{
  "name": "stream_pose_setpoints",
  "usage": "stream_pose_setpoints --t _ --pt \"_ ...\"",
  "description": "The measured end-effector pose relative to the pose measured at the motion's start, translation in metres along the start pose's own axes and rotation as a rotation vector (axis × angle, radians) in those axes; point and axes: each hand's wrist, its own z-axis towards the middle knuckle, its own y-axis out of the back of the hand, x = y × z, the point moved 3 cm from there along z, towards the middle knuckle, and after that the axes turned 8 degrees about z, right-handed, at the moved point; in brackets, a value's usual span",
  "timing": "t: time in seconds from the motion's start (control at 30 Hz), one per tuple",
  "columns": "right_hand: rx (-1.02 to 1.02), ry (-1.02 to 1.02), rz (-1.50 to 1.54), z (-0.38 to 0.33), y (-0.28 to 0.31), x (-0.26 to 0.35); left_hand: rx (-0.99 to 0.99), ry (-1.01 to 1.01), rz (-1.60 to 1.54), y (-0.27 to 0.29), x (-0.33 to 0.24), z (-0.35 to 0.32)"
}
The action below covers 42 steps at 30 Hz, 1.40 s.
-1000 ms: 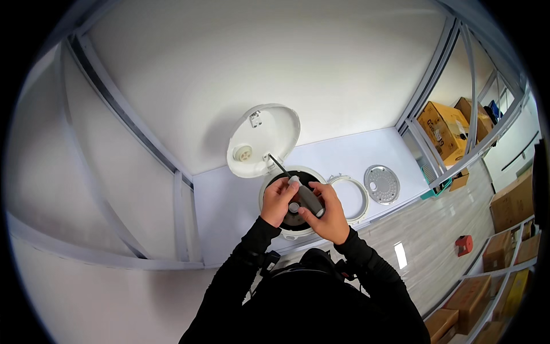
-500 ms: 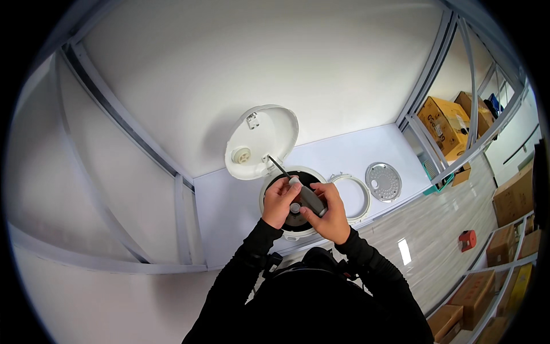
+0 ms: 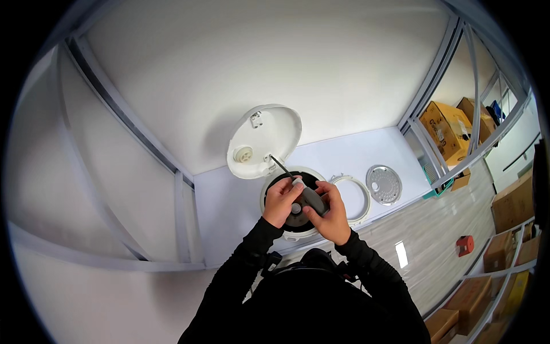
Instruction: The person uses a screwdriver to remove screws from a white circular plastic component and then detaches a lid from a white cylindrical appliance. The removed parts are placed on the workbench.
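Observation:
Both hands grip a grey screwdriver (image 3: 313,200) whose shaft slants up and left. Its tip meets the inner side of a white lid (image 3: 269,135), near the hinge edge. My left hand (image 3: 281,200) pinches the front of the handle near the shaft. Around the back of the handle my right hand (image 3: 331,215) is closed. The lid stands raised on a round white rice cooker (image 3: 293,235), whose dark inside lies under my hands and is partly hidden by them. Inside the lid sit a round cream-coloured fitting (image 3: 243,154) and a small bracket (image 3: 256,120).
Right of the cooker, a white ring (image 3: 366,196) and a perforated metal disc (image 3: 384,185) lie on the white table (image 3: 344,149). A wall panel rises behind. Beyond the frame posts on the right are cardboard boxes (image 3: 448,132) and a red object (image 3: 464,245) on the floor.
The view has shifted very slightly. Both hands keep their hold on the screwdriver, and its tip stays at the same place on the lid.

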Motion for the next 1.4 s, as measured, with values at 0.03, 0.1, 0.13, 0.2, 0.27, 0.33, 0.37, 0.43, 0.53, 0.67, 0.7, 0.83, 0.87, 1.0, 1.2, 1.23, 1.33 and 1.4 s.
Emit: stream_pose_setpoints --t 0.03,0.1,0.13,0.2,0.27,0.33,0.37,0.43,0.53,0.67,0.7,0.83,0.87,1.0,1.2,1.23,1.33,1.4 --pt "-0.009 -0.047 0.051 0.0 0.001 -0.002 0.013 -0.005 -0.01 -0.001 0.0 0.0" --pt "-0.026 -0.143 0.155 -0.001 0.001 -0.007 0.003 -0.013 -0.082 -0.006 0.0 -0.001" --pt "-0.014 -0.241 0.197 -0.001 0.002 -0.009 -0.003 -0.017 -0.117 -0.007 0.0 -0.001" --pt "0.007 -0.436 0.279 0.0 0.005 -0.012 0.028 -0.031 -0.162 -0.006 0.0 -0.001" --pt "0.016 -0.424 0.275 -0.001 0.005 -0.012 0.045 -0.031 -0.202 -0.006 -0.001 -0.001" --pt "0.017 -0.317 0.217 -0.001 0.005 -0.013 0.044 -0.019 -0.236 -0.006 0.001 0.001" --pt "0.013 -0.217 0.16 -0.001 0.004 -0.015 0.033 -0.009 -0.195 -0.004 0.004 0.002" --pt "-0.008 -0.089 0.079 0.0 0.003 -0.013 0.012 0.01 -0.11 0.001 0.007 0.006" --pt "-0.032 -0.061 0.035 0.0 0.005 -0.01 -0.045 0.029 -0.064 0.002 0.008 0.007" --pt "-0.024 -0.03 0.009 -0.001 0.01 -0.01 -0.201 0.014 -0.094 0.005 0.01 0.009" --pt "-0.033 0.008 -0.013 -0.001 0.012 -0.008 -0.235 0.015 -0.097 0.007 0.006 0.009" --pt "0.008 -0.055 0.036 -0.003 0.025 0.002 -0.289 -0.036 -0.201 0.014 -0.004 0.011" --pt "0.026 -0.046 0.045 -0.003 0.03 0.001 -0.315 -0.063 -0.222 0.014 -0.006 0.01" --pt "0.082 -0.027 0.075 -0.001 0.048 0.001 -0.379 -0.11 -0.211 0.014 -0.008 0.009" --pt "0.12 -0.001 0.108 0.008 0.065 -0.005 -0.414 -0.157 -0.26 0.008 -0.007 0.007" --pt "0.124 0.0 0.121 0.009 0.067 -0.007 -0.437 -0.157 -0.28 0.009 -0.008 0.005" --pt "0.137 0.0 0.123 0.012 0.072 -0.009 -0.537 -0.13 -0.316 0.011 -0.015 -0.001" --pt "0.153 -0.003 0.08 0.018 0.07 -0.006 -0.56 -0.087 -0.332 0.013 -0.016 -0.004"
